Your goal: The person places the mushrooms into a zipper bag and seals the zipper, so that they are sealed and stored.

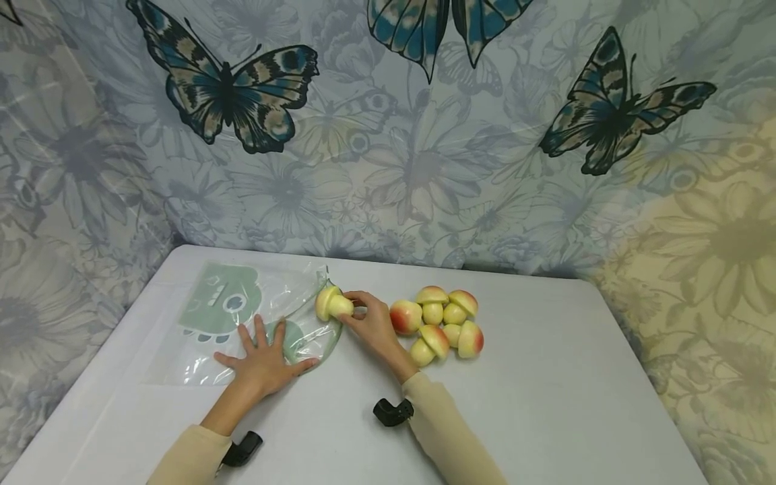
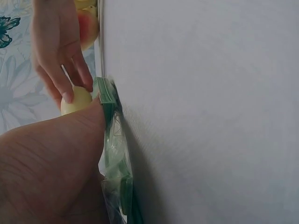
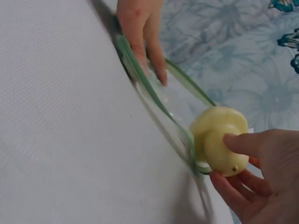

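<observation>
A clear zip bag (image 1: 218,300) with a green print and green-edged mouth lies flat on the white table (image 1: 545,404). My left hand (image 1: 262,367) rests on it with fingers spread, near the bag's opening. At the mouth, my right hand (image 1: 372,327) pinches the pale stem of a yellow toy mushroom (image 1: 332,303), cap pointing left. In the right wrist view, the green rims (image 3: 154,95) stand parted, and the mushroom (image 3: 222,140) is between thumb and fingers at the opening. From the left wrist, my own hand partly hides the mushroom (image 2: 77,100).
Several more yellow-and-red toy mushrooms (image 1: 433,323) sit in a cluster just right of my right hand. Behind the table rises a wall covering (image 1: 424,168) with flowers and butterflies. A black wrist camera (image 1: 393,412) is on the right forearm, another (image 1: 242,449) on the left.
</observation>
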Demonstrator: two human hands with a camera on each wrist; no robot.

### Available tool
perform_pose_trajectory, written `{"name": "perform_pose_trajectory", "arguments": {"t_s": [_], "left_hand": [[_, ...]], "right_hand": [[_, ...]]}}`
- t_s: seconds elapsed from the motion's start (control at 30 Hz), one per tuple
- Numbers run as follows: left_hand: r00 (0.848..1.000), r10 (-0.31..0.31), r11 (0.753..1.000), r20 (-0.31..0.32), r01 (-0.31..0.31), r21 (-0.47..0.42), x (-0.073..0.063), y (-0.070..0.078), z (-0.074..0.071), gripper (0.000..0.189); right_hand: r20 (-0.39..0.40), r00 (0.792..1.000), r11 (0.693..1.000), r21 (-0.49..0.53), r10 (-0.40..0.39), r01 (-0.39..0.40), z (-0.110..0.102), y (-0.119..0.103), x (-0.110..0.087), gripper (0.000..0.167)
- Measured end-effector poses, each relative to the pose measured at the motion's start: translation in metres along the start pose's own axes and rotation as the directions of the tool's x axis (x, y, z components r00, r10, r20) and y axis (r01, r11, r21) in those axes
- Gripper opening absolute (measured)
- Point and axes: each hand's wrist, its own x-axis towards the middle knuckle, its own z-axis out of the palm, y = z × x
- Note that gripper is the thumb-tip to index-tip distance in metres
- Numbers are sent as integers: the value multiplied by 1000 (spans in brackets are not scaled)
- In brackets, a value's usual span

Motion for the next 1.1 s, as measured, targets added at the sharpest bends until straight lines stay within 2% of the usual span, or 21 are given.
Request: {"name": "perform_pose_trajectory", "arguments": {"t_s": [0.23, 0.4, 0.63, 0.87, 1.1], "left_hand": [[1000, 9, 1000, -15, -9, 3, 0, 2, -3, 118], [1000, 10, 1000, -18, -11, -6, 0, 3, -4, 119], [1000, -2, 1000, -12, 2, -5, 0, 3, -3, 118], [1000, 1, 1000, -11, -1, -19, -1, 3, -2, 118], [1000, 6, 999, -16, -7, -36, -3, 3, -2, 119]], "right_hand": [[-127, 992, 999, 37, -15, 20, 6, 3, 4, 33], [-142, 990, 998, 59, -17, 26, 10, 2, 6, 33], [-170, 985, 999, 33, -10, 16, 21, 1, 10, 31], [-232, 973, 999, 35, 6, 3, 27, -4, 12, 23], [-234, 972, 1000, 14, -3, 6, 31, -6, 13, 19]]}}
